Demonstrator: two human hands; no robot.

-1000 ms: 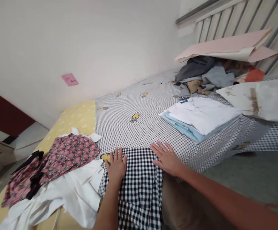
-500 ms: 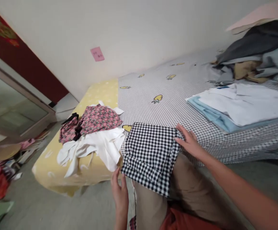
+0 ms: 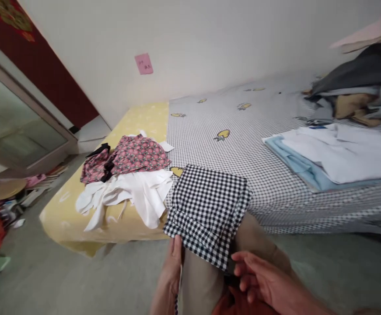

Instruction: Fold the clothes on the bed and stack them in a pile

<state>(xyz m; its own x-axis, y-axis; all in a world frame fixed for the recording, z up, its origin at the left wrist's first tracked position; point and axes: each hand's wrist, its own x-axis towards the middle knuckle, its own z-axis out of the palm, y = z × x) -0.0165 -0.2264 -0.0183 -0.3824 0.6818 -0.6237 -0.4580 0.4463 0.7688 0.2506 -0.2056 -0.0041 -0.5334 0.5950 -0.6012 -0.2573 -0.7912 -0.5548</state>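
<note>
A folded black-and-white gingham cloth garment [image 3: 210,205] lies across my knees, its far edge reaching the side of the bed. My left hand [image 3: 169,273] is at the garment's near left edge. Its thumb points up against that edge, while the other fingers are hidden beneath or behind it. Close to the near right corner is my right hand [image 3: 259,278], fingers loosely bent and apart, holding nothing that I can see. To the left, a white garment [image 3: 144,192] and a pink flowered garment [image 3: 141,155] lie loosely on the bed.
The bed has a yellow cover [image 3: 59,214] at left and a checked sheet [image 3: 206,135] with yellow pineapple-like prints. On the right are folded white and blue clothes [image 3: 351,153] and a heap of dark clothes [image 3: 357,72]. Assorted things [image 3: 9,201] lie on the floor at left.
My right hand has left the garment's far right corner and come down to its near right corner. My left hand has shifted slightly right along the near edge. The view has tilted a little.
</note>
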